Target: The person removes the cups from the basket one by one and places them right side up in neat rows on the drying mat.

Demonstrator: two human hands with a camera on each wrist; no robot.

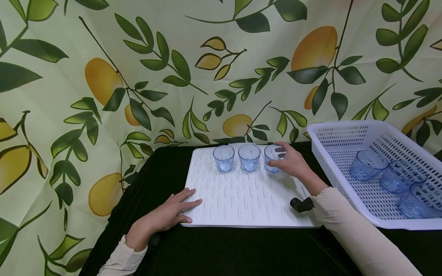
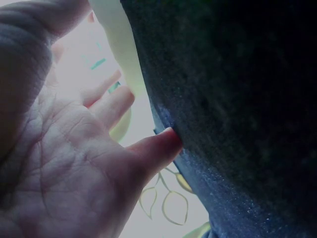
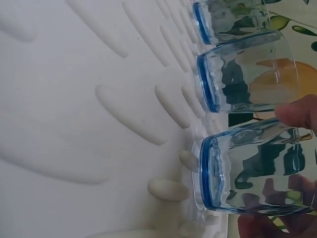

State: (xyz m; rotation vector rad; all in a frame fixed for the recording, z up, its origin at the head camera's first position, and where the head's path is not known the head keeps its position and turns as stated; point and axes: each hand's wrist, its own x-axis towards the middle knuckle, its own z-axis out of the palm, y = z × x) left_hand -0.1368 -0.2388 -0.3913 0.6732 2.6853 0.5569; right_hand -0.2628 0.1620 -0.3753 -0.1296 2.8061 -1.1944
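Observation:
Three clear bluish glasses stand upright in a row along the far side of a white ridged mat [image 1: 235,199]: a left glass [image 1: 223,163], a middle glass [image 1: 249,163] and a right glass [image 1: 271,165]. My right hand [image 1: 293,161] holds the right glass near its rim, thumb on the near side and fingers around the other. In the right wrist view this glass [image 3: 247,171] has its base down on the mat, beside the middle glass [image 3: 237,82]. At the mat's left edge rests my left hand [image 1: 167,212], fingers spread and fairly straight, holding nothing.
A white perforated basket [image 1: 340,184] stands right of the mat, with three more bluish glasses [image 1: 367,166] inside. Dark cloth [image 1: 241,253] covers the table. Behind hangs a cloth [image 1: 207,23] printed with leaves and fruit. A black wrist device [image 1: 301,205] sits at my right cuff.

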